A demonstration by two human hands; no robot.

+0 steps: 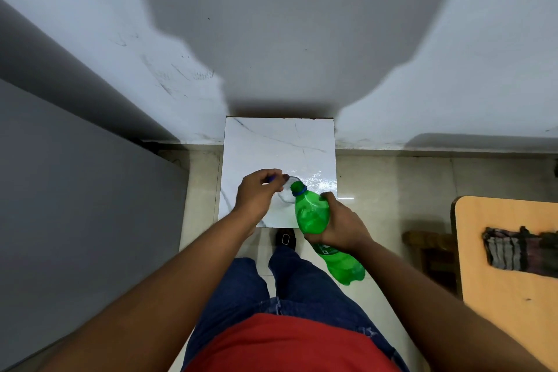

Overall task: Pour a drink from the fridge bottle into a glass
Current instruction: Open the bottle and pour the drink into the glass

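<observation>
The green bottle (312, 214) is gripped by the right hand (341, 228), tilted, mouth pointing up-left toward the glass (288, 190); the left hand (259, 190) is closed on a blue cap (270, 180).

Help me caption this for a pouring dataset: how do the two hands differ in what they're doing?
The right hand wraps the tilted green bottle; the left hand pinches something small and blue, probably the cap. The right hand sits nearer the body, the left beside the glass. Both hover over the marble tabletop.

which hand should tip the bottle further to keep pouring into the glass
Right. The right hand already grips the green bottle, tilted with its open mouth at the glass rim. The left hand holds something blue, probably the cap, beside the glass.
</observation>
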